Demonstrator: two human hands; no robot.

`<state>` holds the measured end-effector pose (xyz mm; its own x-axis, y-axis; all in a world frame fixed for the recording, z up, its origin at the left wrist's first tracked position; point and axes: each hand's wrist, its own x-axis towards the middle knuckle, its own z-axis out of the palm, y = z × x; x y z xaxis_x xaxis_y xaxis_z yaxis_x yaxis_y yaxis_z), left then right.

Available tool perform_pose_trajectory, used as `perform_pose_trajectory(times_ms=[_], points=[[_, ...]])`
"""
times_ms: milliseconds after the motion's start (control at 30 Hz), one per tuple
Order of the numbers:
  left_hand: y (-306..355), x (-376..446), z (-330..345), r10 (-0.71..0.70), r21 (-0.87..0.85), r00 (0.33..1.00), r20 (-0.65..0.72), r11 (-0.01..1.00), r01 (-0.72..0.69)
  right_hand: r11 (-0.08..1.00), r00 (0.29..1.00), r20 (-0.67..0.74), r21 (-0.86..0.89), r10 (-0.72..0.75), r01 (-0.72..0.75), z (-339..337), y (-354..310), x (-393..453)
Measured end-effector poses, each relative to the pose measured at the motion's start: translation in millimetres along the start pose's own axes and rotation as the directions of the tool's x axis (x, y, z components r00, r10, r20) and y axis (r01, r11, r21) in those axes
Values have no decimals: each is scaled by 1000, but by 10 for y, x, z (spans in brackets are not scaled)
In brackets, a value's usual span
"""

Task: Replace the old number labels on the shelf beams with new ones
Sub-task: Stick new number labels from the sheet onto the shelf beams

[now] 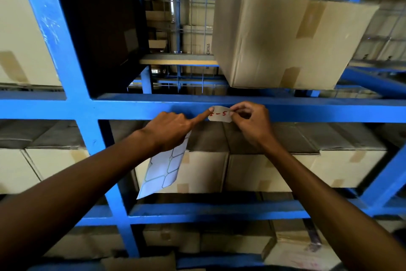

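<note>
A white label (pixel 220 114) with red handwriting lies against the front of the blue shelf beam (pixel 136 109). My right hand (pixel 251 124) pinches the label's right edge between thumb and fingers. My left hand (pixel 173 129) presses its index fingertip on the label's left end. The other fingers of that hand clamp a white sticker backing sheet (pixel 163 169), which hangs down below the hand with empty label outlines on it.
A blue upright post (pixel 72 86) crosses the beam at the left. A large cardboard box (pixel 285 40) sits on the shelf above the beam. Rows of cartons (pixel 274 169) fill the shelf below, over a lower blue beam (pixel 208 210).
</note>
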<state>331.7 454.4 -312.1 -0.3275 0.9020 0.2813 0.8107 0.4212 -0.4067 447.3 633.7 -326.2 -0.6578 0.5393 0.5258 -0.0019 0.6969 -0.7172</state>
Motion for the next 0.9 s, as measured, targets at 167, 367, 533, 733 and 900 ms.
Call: perform_pose_trajectory(times_ms=[167,367,533,733,900], points=[[51,41,-16,-8,3,999,34,1000,8,1000,1000,-9,-4,-2,2,-35,21,7],[82,64,-20,-40,38,998,53,999,38,1000,1000,-19,0,2,-2,-54,42,17],[95,56,-7,-47,60,998,42,997,44,1000,999,-40,-11,9,-9,-34,42,28],[109,71,16,-45,-3,997,58,999,45,997,998,-55,-82,5,-9,3,24,37],[119,66,45,-40,-24,998,47,999,41,988,997,-77,-154,-5,-7,25,19,24]])
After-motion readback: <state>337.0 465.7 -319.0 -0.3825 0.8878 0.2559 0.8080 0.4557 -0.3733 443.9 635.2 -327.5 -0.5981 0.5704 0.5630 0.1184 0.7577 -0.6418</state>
